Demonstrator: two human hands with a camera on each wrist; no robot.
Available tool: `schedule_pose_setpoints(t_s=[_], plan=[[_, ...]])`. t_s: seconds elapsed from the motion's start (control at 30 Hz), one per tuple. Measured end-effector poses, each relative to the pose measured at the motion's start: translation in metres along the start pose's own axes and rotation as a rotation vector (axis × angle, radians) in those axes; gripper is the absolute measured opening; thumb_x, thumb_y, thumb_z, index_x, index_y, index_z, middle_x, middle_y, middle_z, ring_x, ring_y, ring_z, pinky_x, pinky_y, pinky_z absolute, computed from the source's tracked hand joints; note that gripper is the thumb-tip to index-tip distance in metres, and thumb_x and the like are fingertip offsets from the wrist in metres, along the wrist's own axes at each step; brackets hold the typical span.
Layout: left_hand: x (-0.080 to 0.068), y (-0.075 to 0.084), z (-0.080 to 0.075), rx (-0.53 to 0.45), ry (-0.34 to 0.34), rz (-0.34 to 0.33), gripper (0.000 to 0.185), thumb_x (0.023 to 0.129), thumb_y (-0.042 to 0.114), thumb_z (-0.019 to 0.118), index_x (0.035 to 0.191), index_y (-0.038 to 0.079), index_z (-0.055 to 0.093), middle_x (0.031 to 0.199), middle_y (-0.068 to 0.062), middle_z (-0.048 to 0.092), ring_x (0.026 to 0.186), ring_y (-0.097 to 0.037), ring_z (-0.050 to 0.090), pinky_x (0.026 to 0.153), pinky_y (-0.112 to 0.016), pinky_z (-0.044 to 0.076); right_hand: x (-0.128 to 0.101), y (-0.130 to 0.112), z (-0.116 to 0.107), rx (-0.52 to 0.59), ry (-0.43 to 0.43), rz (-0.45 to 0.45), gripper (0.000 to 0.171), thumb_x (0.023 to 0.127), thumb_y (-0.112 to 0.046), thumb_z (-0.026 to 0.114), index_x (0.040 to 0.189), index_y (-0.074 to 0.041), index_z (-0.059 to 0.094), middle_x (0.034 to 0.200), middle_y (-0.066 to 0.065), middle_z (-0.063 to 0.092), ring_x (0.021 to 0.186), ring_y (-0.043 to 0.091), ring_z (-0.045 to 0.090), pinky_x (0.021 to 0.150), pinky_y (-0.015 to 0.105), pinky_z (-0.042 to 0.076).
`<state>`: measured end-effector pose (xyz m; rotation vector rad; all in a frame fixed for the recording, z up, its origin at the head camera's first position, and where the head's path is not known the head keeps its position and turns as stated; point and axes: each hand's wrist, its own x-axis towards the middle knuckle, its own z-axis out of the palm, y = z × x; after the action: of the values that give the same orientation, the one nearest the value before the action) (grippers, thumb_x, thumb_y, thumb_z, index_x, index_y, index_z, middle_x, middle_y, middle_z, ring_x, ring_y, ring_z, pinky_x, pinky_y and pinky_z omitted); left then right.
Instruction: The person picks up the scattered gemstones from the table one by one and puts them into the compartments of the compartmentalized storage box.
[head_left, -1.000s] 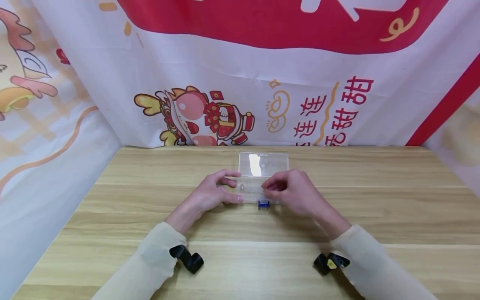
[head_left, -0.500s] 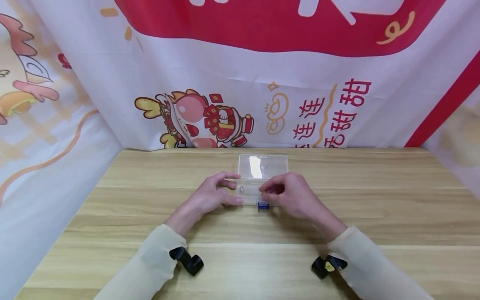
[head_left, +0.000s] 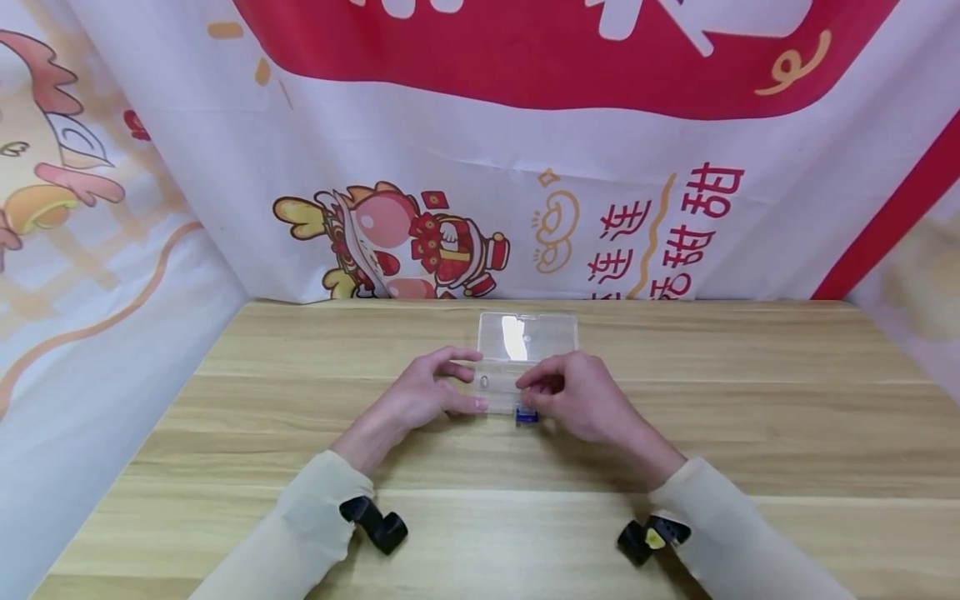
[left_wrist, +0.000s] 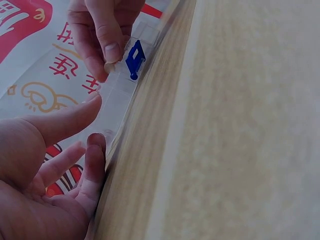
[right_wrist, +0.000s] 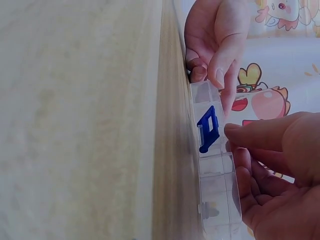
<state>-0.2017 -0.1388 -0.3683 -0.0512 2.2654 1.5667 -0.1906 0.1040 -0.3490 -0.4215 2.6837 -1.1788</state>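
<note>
Fingers of my left hand [head_left: 427, 390] lie against the left end of a clear plastic compartment box [head_left: 517, 367], thumb along its near edge and forefinger along the far side, so the hand holds the box steady on the wooden table [head_left: 750, 417]. My right hand [head_left: 577, 396] hovers over the box's right half with fingers curled, thumb and forefinger tips drawn close together above the compartments; whether they pinch something I cannot tell from any view. The box sits at mid-table with its transparent lid [head_left: 528, 336] laid open toward the back.

Behind the table hangs a white and red printed banner [head_left: 480, 167] with cartoon figures and Chinese characters, wrapping round both sides. Cream sleeves [head_left: 300, 533] cover both forearms, and a black camera mount [head_left: 375, 521] sits on each wrist.

From the head camera the blue latch [head_left: 527, 414] on the box's front is only a small dark spot. The wrist views show it plainly as a blue clip [right_wrist: 208, 129] standing off the front wall, and the right wrist camera shows the dividers [right_wrist: 215, 172] between compartments. The left wrist view shows my right thumb tip [left_wrist: 111, 52] just above that clip [left_wrist: 134, 59].
</note>
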Motion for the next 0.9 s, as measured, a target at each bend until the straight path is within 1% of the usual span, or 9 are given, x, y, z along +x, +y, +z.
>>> schedule_pose_setpoints(t_s=[0.33, 0.63, 0.9], plan=[[-0.0001, -0.0001, -0.0011, -0.001, 0.015, -0.002, 0.065, 0.083, 0.019, 0.092, 0.141, 0.031, 0.064, 0.135, -0.008, 0.064, 0.109, -0.026, 0.064, 0.082, -0.03, 0.055, 0.0027, -0.0012, 0.0028, -0.028, -0.01, -0.019, 0.013, 0.095, -0.007, 0.077, 0.106, -0.013, 0.083, 0.092, 0.0, 0.074, 0.083, 0.015, 0.062, 0.074, 0.029, 0.055], [0.0001, -0.0016, -0.0005, -0.001, 0.014, 0.009, 0.065, 0.083, 0.018, 0.092, 0.141, 0.03, 0.064, 0.134, -0.008, 0.065, 0.11, -0.026, 0.063, 0.084, -0.03, 0.054, 0.003, -0.0019, 0.0023, -0.037, -0.023, 0.008, 0.014, 0.096, -0.008, 0.077, 0.107, -0.013, 0.083, 0.093, 0.001, 0.074, 0.083, 0.016, 0.062, 0.075, 0.029, 0.055], [0.0002, -0.0022, -0.0003, 0.007, 0.011, 0.017, 0.065, 0.083, 0.02, 0.092, 0.141, 0.03, 0.064, 0.134, -0.007, 0.065, 0.112, -0.027, 0.063, 0.087, -0.031, 0.054, 0.0019, -0.0029, 0.0016, -0.054, -0.026, 0.001, 0.014, 0.096, -0.008, 0.077, 0.107, -0.012, 0.083, 0.093, 0.001, 0.073, 0.082, 0.016, 0.061, 0.074, 0.029, 0.054]])
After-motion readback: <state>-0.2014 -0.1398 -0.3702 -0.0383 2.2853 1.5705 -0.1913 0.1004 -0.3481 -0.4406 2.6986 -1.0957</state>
